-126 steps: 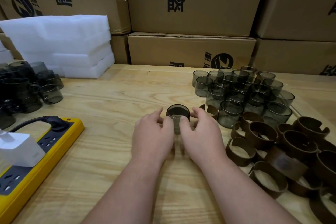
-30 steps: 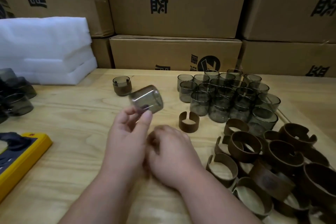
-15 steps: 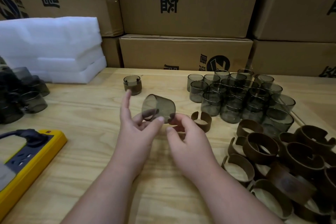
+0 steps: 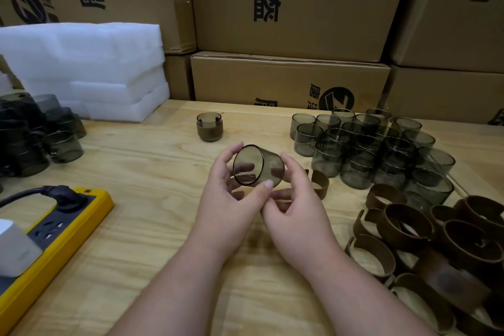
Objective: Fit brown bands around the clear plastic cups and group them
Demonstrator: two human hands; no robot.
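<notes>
Gripping tilted cup (image 4: pixel 257 165) above table: both hands, left (image 4: pixel 230 199), right (image 4: pixel 296 207), fingers curled.

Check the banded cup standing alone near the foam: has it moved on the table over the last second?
No. The banded cup keeps its spot relative to the foam stack and the unbanded cups; only the camera shifted.

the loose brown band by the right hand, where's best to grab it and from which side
The loose brown band stands on edge on the table, its split facing roughly toward the person. Likely best: come from above and pinch the unbroken curved wall on the far side, away from the split, one finger inside and the thumb outside. The right hand is nearest, but it grips the cup.
</notes>
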